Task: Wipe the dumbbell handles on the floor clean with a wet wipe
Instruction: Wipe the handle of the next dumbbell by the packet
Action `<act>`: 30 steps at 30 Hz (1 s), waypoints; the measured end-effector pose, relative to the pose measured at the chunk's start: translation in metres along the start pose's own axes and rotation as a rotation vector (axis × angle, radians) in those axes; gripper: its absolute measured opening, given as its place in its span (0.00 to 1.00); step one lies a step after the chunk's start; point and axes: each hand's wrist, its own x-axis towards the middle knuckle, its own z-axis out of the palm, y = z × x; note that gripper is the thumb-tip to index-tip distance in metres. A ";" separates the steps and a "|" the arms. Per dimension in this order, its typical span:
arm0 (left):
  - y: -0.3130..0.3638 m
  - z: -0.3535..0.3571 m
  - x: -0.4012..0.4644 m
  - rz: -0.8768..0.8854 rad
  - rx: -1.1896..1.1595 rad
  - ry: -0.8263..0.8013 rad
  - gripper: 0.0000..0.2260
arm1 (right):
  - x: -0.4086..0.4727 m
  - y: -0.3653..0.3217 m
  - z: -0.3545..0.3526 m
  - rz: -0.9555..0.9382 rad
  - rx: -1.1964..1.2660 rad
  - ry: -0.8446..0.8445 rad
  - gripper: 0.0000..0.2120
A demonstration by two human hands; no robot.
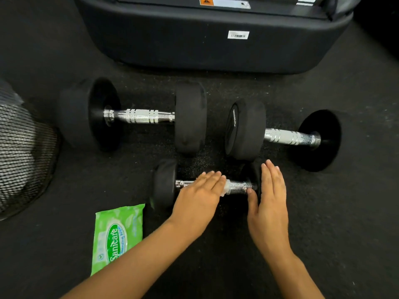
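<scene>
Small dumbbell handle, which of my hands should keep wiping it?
Left. The left hand already presses the wipe onto the small dumbbell's handle; the right hand rests open against its end weight, steadying it.

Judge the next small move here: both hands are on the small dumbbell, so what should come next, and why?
Probably slide the left hand rightward along the small dumbbell's handle, pressing the wet wipe beneath its fingers. The wipe peeks out mid-handle, and the stretch to its right is bare metal. The right hand lies flat against the right weight, seemingly steadying it.
</scene>
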 end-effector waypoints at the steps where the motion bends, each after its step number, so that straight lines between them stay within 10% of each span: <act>1: -0.003 0.000 0.007 -0.024 -0.040 -0.020 0.14 | 0.000 0.000 0.001 -0.001 0.001 -0.002 0.27; 30: 0.001 -0.014 0.017 -0.104 -0.174 -0.198 0.15 | 0.003 0.000 -0.002 -0.017 -0.005 -0.032 0.26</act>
